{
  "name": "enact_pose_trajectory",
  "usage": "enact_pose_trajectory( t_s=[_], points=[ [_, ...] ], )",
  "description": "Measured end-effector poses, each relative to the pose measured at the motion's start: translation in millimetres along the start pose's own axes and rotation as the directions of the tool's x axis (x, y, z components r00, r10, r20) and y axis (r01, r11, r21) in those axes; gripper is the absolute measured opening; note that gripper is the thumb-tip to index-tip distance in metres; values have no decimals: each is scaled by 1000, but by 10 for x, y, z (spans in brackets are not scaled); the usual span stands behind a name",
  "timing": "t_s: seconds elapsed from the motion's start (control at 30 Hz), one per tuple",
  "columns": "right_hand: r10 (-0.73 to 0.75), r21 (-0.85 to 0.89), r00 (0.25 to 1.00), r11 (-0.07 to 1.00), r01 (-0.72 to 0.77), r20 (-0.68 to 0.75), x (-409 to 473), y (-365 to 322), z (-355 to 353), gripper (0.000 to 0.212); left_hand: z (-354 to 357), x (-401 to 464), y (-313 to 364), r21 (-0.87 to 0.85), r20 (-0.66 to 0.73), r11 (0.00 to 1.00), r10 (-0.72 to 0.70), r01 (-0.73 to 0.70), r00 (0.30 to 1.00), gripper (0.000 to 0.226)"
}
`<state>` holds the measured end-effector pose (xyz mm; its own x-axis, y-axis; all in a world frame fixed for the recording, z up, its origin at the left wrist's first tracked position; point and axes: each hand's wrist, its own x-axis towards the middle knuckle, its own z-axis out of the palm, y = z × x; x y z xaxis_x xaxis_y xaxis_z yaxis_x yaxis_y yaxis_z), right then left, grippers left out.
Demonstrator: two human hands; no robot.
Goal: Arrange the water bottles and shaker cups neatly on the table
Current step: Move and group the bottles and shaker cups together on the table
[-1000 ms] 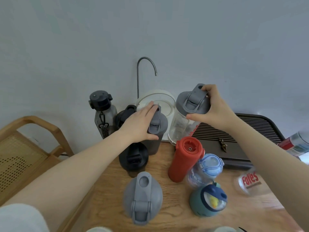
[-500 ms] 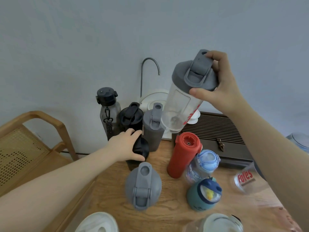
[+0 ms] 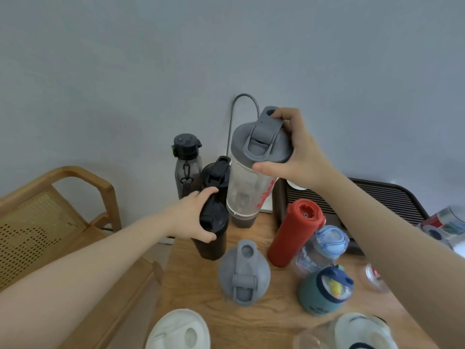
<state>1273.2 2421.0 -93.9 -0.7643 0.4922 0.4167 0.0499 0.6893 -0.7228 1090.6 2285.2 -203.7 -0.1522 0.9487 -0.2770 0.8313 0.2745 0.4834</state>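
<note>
- The wooden chair (image 3: 57, 217) stood at the far left, just beside the table (image 3: 271, 321), and played no part.
- The left hand (image 3: 193, 217) had dropped from the back row since half a second earlier and was now wrapped over the lid of the black shaker cup (image 3: 212, 233), fingers curled round its far edge, thumb on the near side. The forearm reached in low from the lower left. The cup stood upright on the table's left edge, near the front of the back row.
- Behind it, against the wall, the smoky bottle (image 3: 187, 170) and a second black-lidded cup (image 3: 216, 172) stood close together, untouched.
- The clear shaker cup (image 3: 251, 177) had swung leftward and lower than half a second before; it now hung tilted above a dark grey cup whose base showed just beneath it. I judge it was being carried to a slot in that back row.
- The right hand (image 3: 299, 154) gripped its grey lid from the right side, thumb under the rim, fingers over the flip cap, wrist bent downward.
- Nearer, the grey-lidded shaker (image 3: 242, 270) stood alone; further right the red bottle (image 3: 294, 233), the pale blue bottle (image 3: 324, 245) and the teal cup (image 3: 324, 290) remained clustered, not yet lined up.
</note>
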Motion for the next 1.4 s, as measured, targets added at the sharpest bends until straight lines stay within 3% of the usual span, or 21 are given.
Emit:
enact_pose_trajectory(
  t_s=[0.1, 0.37, 0.7, 0.87, 1.1, 1.17, 1.23, 1.3, 1.4],
  points=[
    [46, -29, 998, 999, -45, 49, 83, -51, 277, 73, -255, -333, -283, -58, -13, 998, 11, -11, 1000, 104],
    [287, -380, 907, 911, -159, 308, 219, 78, 1339, 80, -389, -832, -838, -10, -5, 1000, -6, 6, 1000, 104],
    [468, -503, 837, 816, -285, 284, 10, 276, 1730, 78, -516, -908, -747, -122, -96, 964, 226, -237, 969, 104],
    [431, -591, 845, 786, -180, 317, 41, 295, 1707, 74, -479, -812, -668, -86, -76, 964, 245, -252, 966, 104],
    [475, -577, 784, 795, -188, 399, 117, 297, 1507, 88, -530, -734, -582, -128, -86, 962, 231, -241, 969, 101],
    [407, -495, 846, 845, -205, 344, 113, 150, 1341, 76, -534, -722, -500, -127, -89, 958, 249, -259, 965, 101],
    [412, -336, 881, 884, -325, 232, 73, -65, 1147, 54, -534, -704, -387, -119, -93, 953, 269, -279, 959, 101],
    [512, -156, 827, 859, -488, 232, 6, -252, 992, 34, -516, -655, -246, -117, -115, 947, 287, -300, 951, 101],
    [599, -109, 722, 790, -603, 345, -86, -360, 939, 37, -451, -523, -18, -54, -178, 950, 294, -308, 939, 104]
  ],
)
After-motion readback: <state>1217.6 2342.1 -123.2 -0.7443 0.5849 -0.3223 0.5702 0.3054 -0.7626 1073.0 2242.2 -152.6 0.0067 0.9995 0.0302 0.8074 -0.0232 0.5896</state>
